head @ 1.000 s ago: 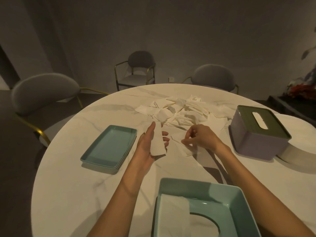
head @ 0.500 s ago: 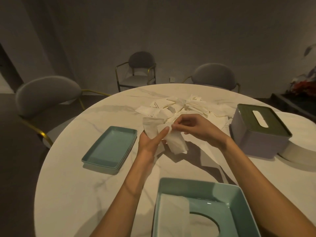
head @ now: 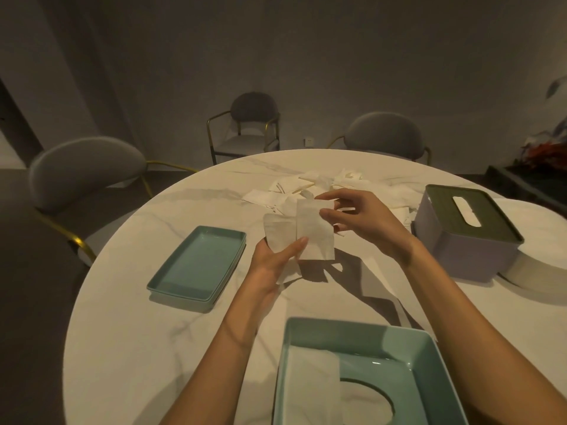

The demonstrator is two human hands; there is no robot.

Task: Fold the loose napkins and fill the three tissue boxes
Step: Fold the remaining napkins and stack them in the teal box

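Above the middle of the round table, my left hand (head: 277, 259) grips folded white napkins (head: 302, 233) from below, thumb across their lower edge. My right hand (head: 365, 222) pinches the top right corner of the front napkin. Behind them lies a heap of loose napkins (head: 310, 188). An open teal tissue box (head: 365, 372) with a napkin inside sits at the near edge. A closed lilac tissue box (head: 466, 234) with a dark green slotted lid stands at the right.
A teal tray-like lid (head: 199, 265) lies to the left of my hands. The white marble table (head: 129, 332) is ringed by grey chairs (head: 82, 170) with gold legs. A pale round object (head: 540, 250) sits behind the lilac box.
My right hand picked a napkin off the table and brought it up against the one in my left hand. Both hands rose slightly and now hold the napkins together.
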